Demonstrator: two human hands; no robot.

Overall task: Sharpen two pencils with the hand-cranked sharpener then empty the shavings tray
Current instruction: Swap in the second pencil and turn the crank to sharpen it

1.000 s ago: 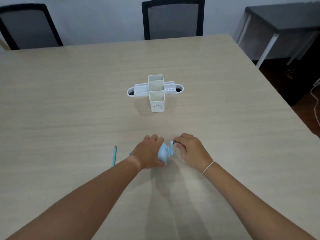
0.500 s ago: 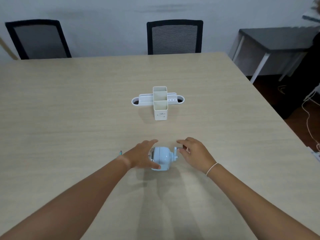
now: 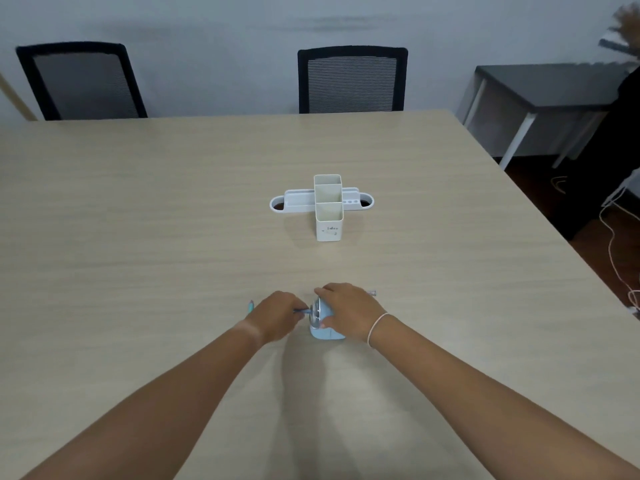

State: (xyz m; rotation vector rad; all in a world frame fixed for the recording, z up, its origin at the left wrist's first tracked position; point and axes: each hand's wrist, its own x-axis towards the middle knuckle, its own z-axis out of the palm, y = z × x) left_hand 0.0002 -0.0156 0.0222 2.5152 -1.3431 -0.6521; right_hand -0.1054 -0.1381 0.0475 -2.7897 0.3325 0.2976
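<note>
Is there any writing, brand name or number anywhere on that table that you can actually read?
White desk organiser, front face of the near compartment: a short dark printed word with a small mark under it, too blurred to read.
Blue sharpener: no writing shows.
Nothing else in view carries legible text.

table [image 3: 138, 220]: light wood | on it: white organizer [image 3: 327, 206], blue sharpener [image 3: 327, 332], teal pencil [image 3: 250, 305]
</note>
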